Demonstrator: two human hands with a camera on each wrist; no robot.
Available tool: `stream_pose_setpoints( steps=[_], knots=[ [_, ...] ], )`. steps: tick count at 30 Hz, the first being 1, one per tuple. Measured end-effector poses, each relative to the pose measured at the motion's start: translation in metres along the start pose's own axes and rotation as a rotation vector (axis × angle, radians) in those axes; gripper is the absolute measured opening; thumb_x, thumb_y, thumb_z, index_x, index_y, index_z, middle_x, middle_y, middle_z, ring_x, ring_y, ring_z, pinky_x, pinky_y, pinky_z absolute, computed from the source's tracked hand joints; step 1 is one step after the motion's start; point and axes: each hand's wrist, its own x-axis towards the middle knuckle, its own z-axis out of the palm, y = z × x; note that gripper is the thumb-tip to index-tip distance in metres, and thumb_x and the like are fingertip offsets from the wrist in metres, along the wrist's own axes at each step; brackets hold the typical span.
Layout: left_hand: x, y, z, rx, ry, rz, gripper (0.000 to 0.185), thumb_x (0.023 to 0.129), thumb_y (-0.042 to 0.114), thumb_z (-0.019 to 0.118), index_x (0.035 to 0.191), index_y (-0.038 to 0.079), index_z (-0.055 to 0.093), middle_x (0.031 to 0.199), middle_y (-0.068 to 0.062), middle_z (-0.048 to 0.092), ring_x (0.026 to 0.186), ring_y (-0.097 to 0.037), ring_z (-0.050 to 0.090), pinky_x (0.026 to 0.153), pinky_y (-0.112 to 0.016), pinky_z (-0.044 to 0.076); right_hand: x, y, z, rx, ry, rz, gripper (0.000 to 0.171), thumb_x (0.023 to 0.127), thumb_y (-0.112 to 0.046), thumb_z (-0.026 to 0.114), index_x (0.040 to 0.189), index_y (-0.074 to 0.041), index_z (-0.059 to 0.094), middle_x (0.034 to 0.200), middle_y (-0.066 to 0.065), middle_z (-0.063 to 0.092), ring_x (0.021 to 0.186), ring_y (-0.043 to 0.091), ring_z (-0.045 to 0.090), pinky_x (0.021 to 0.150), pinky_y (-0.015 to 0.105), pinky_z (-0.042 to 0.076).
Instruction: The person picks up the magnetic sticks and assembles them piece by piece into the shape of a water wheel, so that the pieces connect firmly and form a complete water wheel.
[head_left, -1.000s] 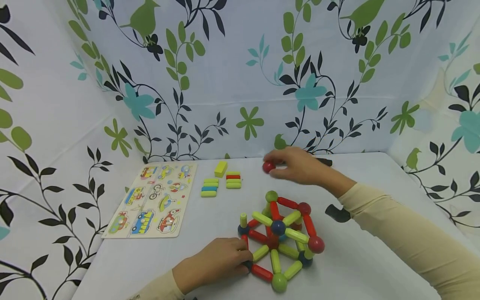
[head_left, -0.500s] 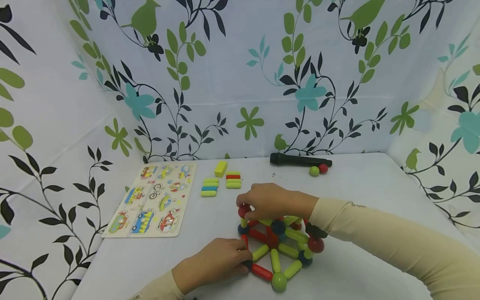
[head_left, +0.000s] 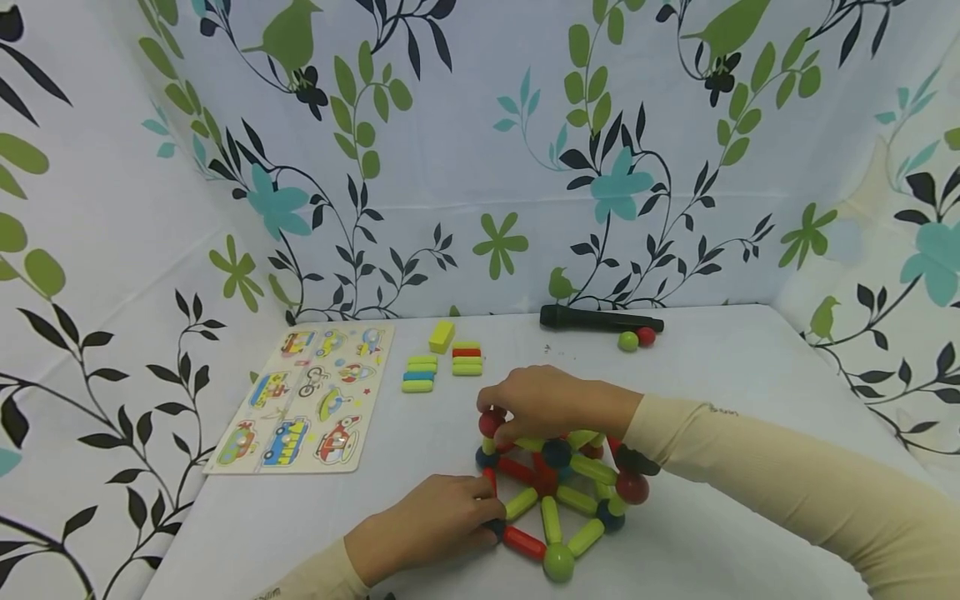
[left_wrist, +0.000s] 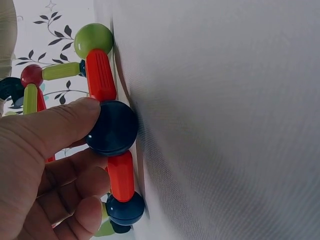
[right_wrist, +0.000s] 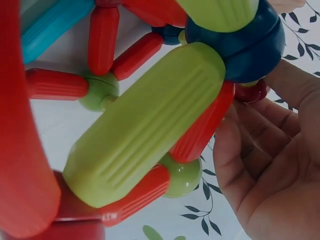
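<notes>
nearest, the left hand (head_left: pixel 431 525) steadies the rod-and-ball frame (head_left: pixel 558 492) on the white surface (head_left: pixel 735 517), its fingers (left_wrist: pixel 55 125) curled against a dark blue ball (left_wrist: pixel 112 128) at the base. the frame looks largely built. beyond it, the right hand (head_left: pixel 551 404) pinches a red ball (head_left: pixel 491 422) atop an upright rod at the frame's left; whether it has seated is unclear. open room lies right. farther off: puzzle board (head_left: pixel 307 400), loose blocks (head_left: pixel 442 362), two spare balls (head_left: pixel 636 338), a black rod (head_left: pixel 600 319) by the back edge.
</notes>
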Motion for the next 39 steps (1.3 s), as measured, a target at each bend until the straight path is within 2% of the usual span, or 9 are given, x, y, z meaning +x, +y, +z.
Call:
stream_pose_setpoints(
  steps=[8,14,20,23,27,31,33,36,39],
  knots=[
    [0.000,0.001,-0.001,0.002,-0.001,-0.002,0.020,0.088,0.029,0.082,0.106,0.024,0.074,0.092,0.013,0.063,0.077,0.002,0.053,0.069,-0.011,0.046,0.000,-0.001,0.000,0.003,-0.001,0.002,0.037,0.091,-0.032,0.078,0.125,-0.024,0.066,0.106,-0.012,0.072,0.095,0.007,0.061,0.085,0.030,0.052],
    [0.001,-0.004,-0.002,-0.002,-0.011,0.032,0.020,0.089,0.031,0.080,0.106,0.025,0.074,0.091,0.013,0.062,0.077,0.002,0.053,0.068,-0.011,0.044,-0.006,0.003,-0.005,-0.020,0.006,0.024,0.049,0.092,-0.040,0.075,0.136,-0.026,0.062,0.115,-0.007,0.073,0.105,0.011,0.065,0.089,0.037,0.053],
    [0.003,-0.013,-0.004,-0.062,-0.024,0.046,0.019,0.091,0.033,0.078,0.107,0.024,0.075,0.090,0.014,0.064,0.075,0.004,0.052,0.068,-0.008,0.043,-0.031,0.012,-0.017,-0.001,0.098,0.067,0.046,0.093,-0.039,0.075,0.136,-0.028,0.063,0.110,-0.009,0.073,0.103,0.014,0.066,0.085,0.036,0.053],
    [0.003,-0.021,-0.008,-0.105,-0.030,0.011,0.016,0.092,0.031,0.077,0.105,0.024,0.076,0.090,0.015,0.065,0.076,0.005,0.053,0.069,-0.009,0.044,-0.051,0.017,-0.020,0.027,0.151,0.071,0.041,0.093,-0.035,0.075,0.132,-0.025,0.067,0.104,-0.010,0.072,0.098,0.014,0.065,0.080,0.032,0.053],
    [0.004,-0.043,-0.019,-0.133,-0.004,-0.130,0.013,0.091,0.026,0.077,0.103,0.021,0.077,0.090,0.014,0.068,0.080,0.002,0.060,0.073,-0.016,0.050,-0.082,0.026,-0.018,0.071,0.207,0.088,0.038,0.093,-0.031,0.075,0.129,-0.021,0.070,0.102,-0.010,0.073,0.095,0.012,0.066,0.076,0.028,0.055],
    [0.008,-0.077,-0.027,-0.038,0.091,-0.353,0.018,0.089,0.020,0.079,0.107,0.017,0.076,0.094,0.006,0.070,0.087,-0.009,0.065,0.074,-0.026,0.054,-0.107,0.038,-0.009,0.137,0.244,0.117,0.037,0.092,-0.032,0.077,0.126,-0.018,0.071,0.098,-0.012,0.073,0.087,0.008,0.064,0.071,0.025,0.054],
    [0.012,-0.096,-0.028,0.018,0.111,-0.474,0.023,0.089,0.017,0.079,0.111,0.015,0.075,0.098,0.001,0.070,0.091,-0.016,0.065,0.074,-0.031,0.055,-0.117,0.044,-0.002,0.164,0.259,0.126,0.034,0.092,-0.032,0.076,0.123,-0.019,0.072,0.096,-0.014,0.072,0.083,0.006,0.063,0.069,0.024,0.053],
    [0.018,-0.122,-0.024,0.091,0.086,-0.610,0.028,0.090,0.013,0.076,0.118,0.011,0.072,0.103,-0.007,0.069,0.092,-0.023,0.062,0.072,-0.037,0.056,-0.129,0.053,0.008,0.194,0.273,0.140,0.028,0.093,-0.033,0.075,0.118,-0.022,0.072,0.096,-0.016,0.071,0.081,0.005,0.061,0.068,0.024,0.053],
    [0.021,-0.139,-0.018,0.116,0.016,-0.696,0.023,0.093,0.010,0.069,0.116,0.008,0.072,0.098,-0.010,0.067,0.086,-0.026,0.058,0.067,-0.040,0.053,-0.139,0.061,0.017,0.213,0.291,0.159,0.024,0.093,-0.034,0.075,0.114,-0.024,0.073,0.094,-0.017,0.069,0.081,0.005,0.060,0.069,0.023,0.053]
  ],
)
